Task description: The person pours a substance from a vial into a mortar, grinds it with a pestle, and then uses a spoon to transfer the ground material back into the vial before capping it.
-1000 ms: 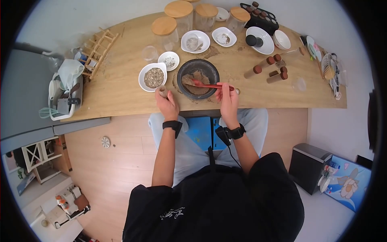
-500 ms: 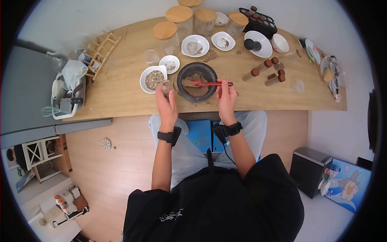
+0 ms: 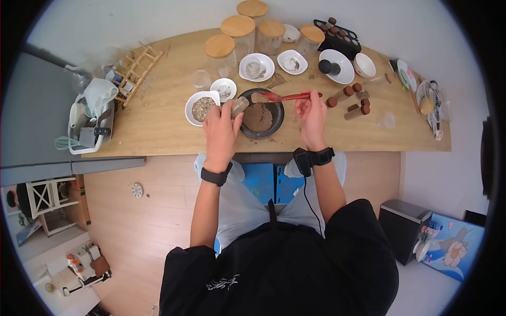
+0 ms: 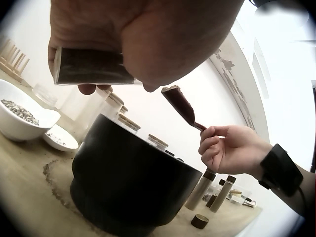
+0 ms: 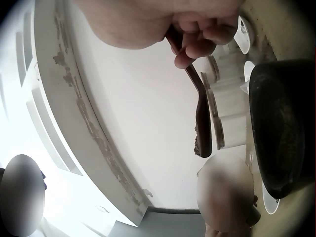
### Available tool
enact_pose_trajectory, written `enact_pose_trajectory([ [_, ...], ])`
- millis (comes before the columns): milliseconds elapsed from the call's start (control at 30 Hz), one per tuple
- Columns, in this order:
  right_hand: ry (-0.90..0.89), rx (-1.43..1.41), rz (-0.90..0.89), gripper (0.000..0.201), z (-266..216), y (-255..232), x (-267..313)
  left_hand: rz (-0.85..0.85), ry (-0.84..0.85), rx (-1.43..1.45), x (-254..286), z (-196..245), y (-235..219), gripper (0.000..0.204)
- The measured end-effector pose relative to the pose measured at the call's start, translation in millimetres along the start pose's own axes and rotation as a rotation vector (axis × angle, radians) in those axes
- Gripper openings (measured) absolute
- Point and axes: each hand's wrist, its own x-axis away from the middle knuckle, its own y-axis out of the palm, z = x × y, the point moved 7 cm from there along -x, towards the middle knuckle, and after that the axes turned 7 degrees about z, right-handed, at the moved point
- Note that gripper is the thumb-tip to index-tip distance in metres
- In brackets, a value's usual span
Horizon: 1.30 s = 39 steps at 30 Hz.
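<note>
My left hand (image 3: pixel 220 134) grips a small glass vial (image 3: pixel 240 107), tilted with its mouth end at the left rim of a black bowl (image 3: pixel 280 122). Dark brown contents show through the glass in the left wrist view. Brown powder (image 3: pixel 258 118) lies inside the bowl. With its fingers round the handle, my right hand (image 3: pixel 314 124) holds a red spoon (image 3: pixel 290 97) over the bowl. The spoon's head (image 4: pixel 178 104) carries a heap of brown powder and points toward the vial, a short gap from it.
A white bowl of coarse flakes (image 3: pixel 202 109) and a small white dish (image 3: pixel 224 88) stand left of the black bowl. Several brown-capped tubes (image 3: pixel 354 111) stand to the right, near a loose brown cap (image 4: pixel 200 221). Wooden-lidded jars (image 3: pixel 220 47) line the back.
The red spoon has risen out of the powder with a load, my right hand moving right. My left hand has brought the vial from upright by the flakes bowl to tilted at the black bowl's rim.
</note>
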Motion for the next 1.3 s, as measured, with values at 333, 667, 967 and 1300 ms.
enact_pose_trajectory([
  [333,-0.021,0.178,-0.156,0.034,-29,14,-18,-0.021,-0.040,0.051,-5,17,4,0.039],
  [667,-0.187,0.445,-0.586,0.033,-114,62,-53,-0.015,-0.078,0.128,-14,39,19,0.038],
  [967,-0.470,0.671,-0.826,0.027,-152,97,-22,-0.019,-0.072,0.127,-16,48,30,0.037],
  [1300,-0.724,0.761,-0.877,0.016,-153,98,22,0.037,-0.032,0.114,-15,44,26,0.037],
])
